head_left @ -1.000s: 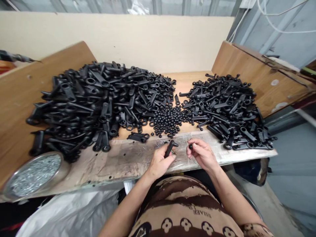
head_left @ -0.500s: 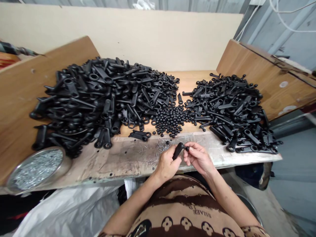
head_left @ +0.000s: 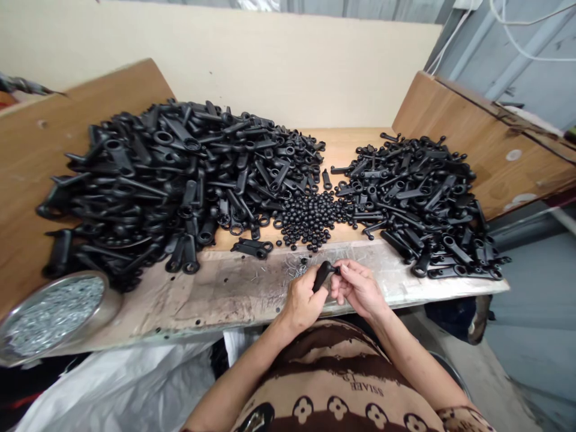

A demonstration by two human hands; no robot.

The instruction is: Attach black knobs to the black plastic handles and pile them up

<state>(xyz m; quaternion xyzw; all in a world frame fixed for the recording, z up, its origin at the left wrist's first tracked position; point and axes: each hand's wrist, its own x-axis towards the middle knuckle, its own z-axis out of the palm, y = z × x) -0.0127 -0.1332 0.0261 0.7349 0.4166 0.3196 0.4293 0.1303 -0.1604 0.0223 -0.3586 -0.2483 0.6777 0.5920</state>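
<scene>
My left hand (head_left: pixel 300 303) is wrapped round a black plastic crank handle (head_left: pixel 322 276) just above the bench's front strip. At the handle's right end, the thumb and fingers of my right hand (head_left: pixel 363 293) pinch a small black knob (head_left: pixel 337 270). Whether the knob is a separate piece or part of the handle, I cannot tell. Loose metal pins (head_left: pixel 297 267) lie on the strip just beyond my left hand. Past them sits a heap of small black balls (head_left: pixel 310 213).
A large heap of black crank handles (head_left: pixel 180 162) fills the left, and a smaller heap (head_left: pixel 418 192) lies at right. A metal bowl (head_left: pixel 110 300) of shiny pins stands at the front left. Wooden side boards (head_left: pixel 477 144) and a pale back panel (head_left: pixel 279 66) edge the bench.
My view has shifted slightly, so the bowl and left heap sit further left. Both hands keep the same hold on the crank handle and knob.
</scene>
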